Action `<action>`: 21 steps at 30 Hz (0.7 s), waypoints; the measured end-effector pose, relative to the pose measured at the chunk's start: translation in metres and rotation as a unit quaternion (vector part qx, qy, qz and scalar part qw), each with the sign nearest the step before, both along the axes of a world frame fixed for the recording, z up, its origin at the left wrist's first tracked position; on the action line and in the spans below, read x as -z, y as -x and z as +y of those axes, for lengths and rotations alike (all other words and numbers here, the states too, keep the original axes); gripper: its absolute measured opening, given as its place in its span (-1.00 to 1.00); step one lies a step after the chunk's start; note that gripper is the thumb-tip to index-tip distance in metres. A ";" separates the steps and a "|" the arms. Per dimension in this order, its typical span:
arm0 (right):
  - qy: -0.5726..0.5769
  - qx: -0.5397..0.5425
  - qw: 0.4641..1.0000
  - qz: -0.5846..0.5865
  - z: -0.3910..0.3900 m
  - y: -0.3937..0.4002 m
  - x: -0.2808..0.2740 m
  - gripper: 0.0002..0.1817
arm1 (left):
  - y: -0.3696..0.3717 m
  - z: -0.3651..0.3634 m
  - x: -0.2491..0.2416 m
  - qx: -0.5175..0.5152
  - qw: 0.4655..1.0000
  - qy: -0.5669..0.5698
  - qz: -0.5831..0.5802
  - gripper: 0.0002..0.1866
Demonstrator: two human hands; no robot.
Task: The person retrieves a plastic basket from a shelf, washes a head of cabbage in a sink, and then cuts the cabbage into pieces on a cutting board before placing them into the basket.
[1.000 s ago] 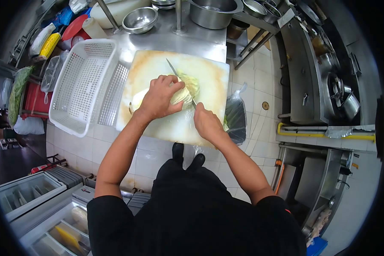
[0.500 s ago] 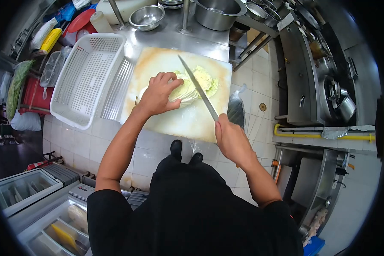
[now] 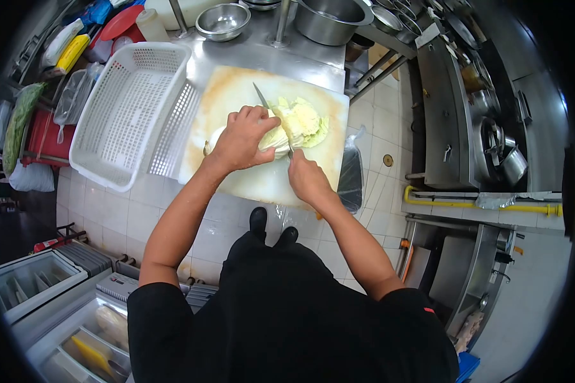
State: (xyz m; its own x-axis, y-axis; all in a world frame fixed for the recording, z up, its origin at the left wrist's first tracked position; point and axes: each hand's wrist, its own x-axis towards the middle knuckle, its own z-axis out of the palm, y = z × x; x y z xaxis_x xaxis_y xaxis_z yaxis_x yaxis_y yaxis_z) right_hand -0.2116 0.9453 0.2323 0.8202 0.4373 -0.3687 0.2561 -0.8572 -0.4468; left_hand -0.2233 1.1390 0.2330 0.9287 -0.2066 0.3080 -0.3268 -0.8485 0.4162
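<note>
A pale green napa cabbage (image 3: pixel 276 139) lies on a worn white cutting board (image 3: pixel 236 182), its cut pieces (image 3: pixel 308 122) heaped at the right end. My left hand (image 3: pixel 244 137) grips the cabbage from the left, fingers curled over its top and thumb along the near side. My right hand (image 3: pixel 310 175) is wrapped round the handle of a long kitchen knife (image 3: pixel 260 96). The blade runs down into the cabbage just right of my left fingertips, its tip showing beyond the far side. Cabbage hides the middle of the blade.
Left of the board, a white perforated basket (image 3: pixel 89 150) is propped at the steel table's edge. Metal bowls (image 3: pixel 223 24) and a large pot (image 3: pixel 332 22) stand at the back. A dark plastic bag (image 3: pixel 351 175) hangs at the right. A stove (image 3: pixel 453 115) stands farther right.
My right hand has moved left and away from me, bringing the knife from above the cabbage down into it. The left hand keeps its hold in nearly the same place.
</note>
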 end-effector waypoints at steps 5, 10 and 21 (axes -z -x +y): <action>-0.073 0.044 0.996 0.040 -0.003 -0.022 0.004 -0.74 | 0.007 0.013 -0.007 0.026 0.998 0.063 -0.006 -0.41; -0.040 0.022 0.999 -0.020 -0.017 0.004 -0.063 -0.74 | 0.019 0.023 -0.010 0.011 1.000 0.011 0.002 -0.40; -0.017 -0.031 0.999 -0.034 -0.037 0.064 -0.101 -0.79 | 0.014 0.017 -0.005 -0.018 1.000 0.006 0.010 -0.41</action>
State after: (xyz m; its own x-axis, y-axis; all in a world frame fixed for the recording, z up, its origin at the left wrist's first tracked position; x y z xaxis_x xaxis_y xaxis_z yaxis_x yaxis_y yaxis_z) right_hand -0.2753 0.9079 0.3335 0.8134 0.4997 -0.2978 0.3391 -0.8232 -0.4553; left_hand -0.2377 1.1564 0.2385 0.9412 -0.1693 0.2923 -0.2880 -0.8544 0.4325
